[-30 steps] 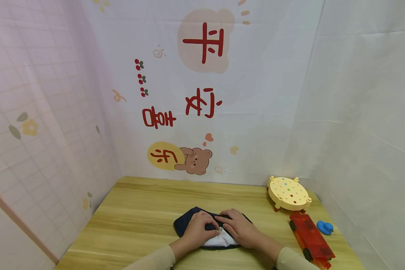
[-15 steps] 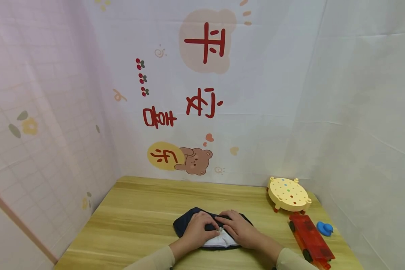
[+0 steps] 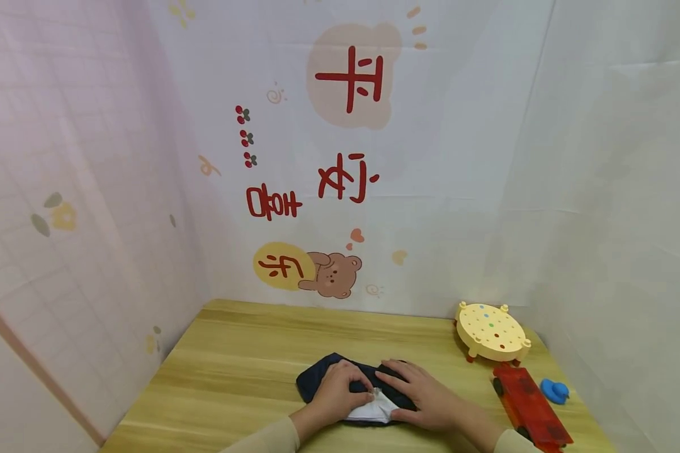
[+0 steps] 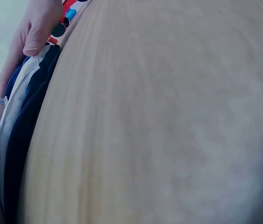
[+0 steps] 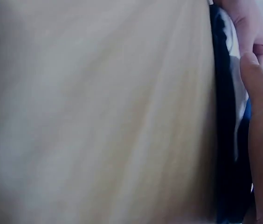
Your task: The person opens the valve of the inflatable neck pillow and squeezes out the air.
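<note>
A dark navy cloth item point(image 3: 316, 379) with a white section point(image 3: 368, 413) lies on the table in front of me; its exact kind is unclear. With thumb and index finger, my left hand point(image 3: 335, 391) pinches it at the top of the white section, where a small pale bit shows. My right hand point(image 3: 433, 397) rests on the right part of the cloth, fingers extended and thumb apart at the white section's edge. In the left wrist view, the navy and white layers point(image 4: 22, 121) appear edge-on between both hands. Much of the cloth is covered by the hands.
A round cream toy stand point(image 3: 490, 330) with coloured dots is at the back right of the wooden table point(image 3: 232, 358). Nearer on the right lie a translucent red toy car point(image 3: 529, 406) and a small blue duck point(image 3: 555, 391). White printed curtains point(image 3: 430, 189) surround the table.
My right hand has shifted right and spread, its thumb now lower and farther from the fingers. The left hand keeps its pinch. The head view has shifted slightly.
</note>
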### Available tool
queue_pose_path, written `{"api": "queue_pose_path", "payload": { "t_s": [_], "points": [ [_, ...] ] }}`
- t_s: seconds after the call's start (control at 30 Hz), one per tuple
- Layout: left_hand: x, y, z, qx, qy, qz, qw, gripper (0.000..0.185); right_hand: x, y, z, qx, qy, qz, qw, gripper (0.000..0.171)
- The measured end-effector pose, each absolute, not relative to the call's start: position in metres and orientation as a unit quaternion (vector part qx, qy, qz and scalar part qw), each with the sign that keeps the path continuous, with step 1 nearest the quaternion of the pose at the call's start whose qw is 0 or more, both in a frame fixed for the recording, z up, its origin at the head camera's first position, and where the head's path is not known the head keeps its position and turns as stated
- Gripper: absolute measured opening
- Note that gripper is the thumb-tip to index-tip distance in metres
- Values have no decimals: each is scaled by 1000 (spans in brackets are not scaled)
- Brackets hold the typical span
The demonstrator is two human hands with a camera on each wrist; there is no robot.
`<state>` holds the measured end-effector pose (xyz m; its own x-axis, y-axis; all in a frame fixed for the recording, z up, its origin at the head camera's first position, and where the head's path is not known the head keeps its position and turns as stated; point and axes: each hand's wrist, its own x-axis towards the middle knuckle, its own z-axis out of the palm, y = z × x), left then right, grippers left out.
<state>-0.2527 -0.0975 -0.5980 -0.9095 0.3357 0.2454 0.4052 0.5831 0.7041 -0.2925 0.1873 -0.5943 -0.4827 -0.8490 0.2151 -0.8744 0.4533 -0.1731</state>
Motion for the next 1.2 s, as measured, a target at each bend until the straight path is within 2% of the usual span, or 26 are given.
{"api": "queue_pose_path", "payload": {
  "t_s": [0.13, 0.47, 0.73, 1.2],
  "points": [
    [-251, -97, -599, -202, -886, -414, 48, 8, -285, 189, -595, 496, -858, 129, 33, 81],
    [-248, -97, -608, -200, -888, -414, 33, 7, -276, 184, -603, 482, -863, 149, 19, 70],
    [-255, -97, -600, -216, -886, -408, 49, 7, -284, 184, -594, 477, -866, 147, 26, 70],
    [-260, -96, -601, -204, -893, -398, 43, 8, -289, 185, -592, 471, -866, 170, 12, 75]
  ]
}}
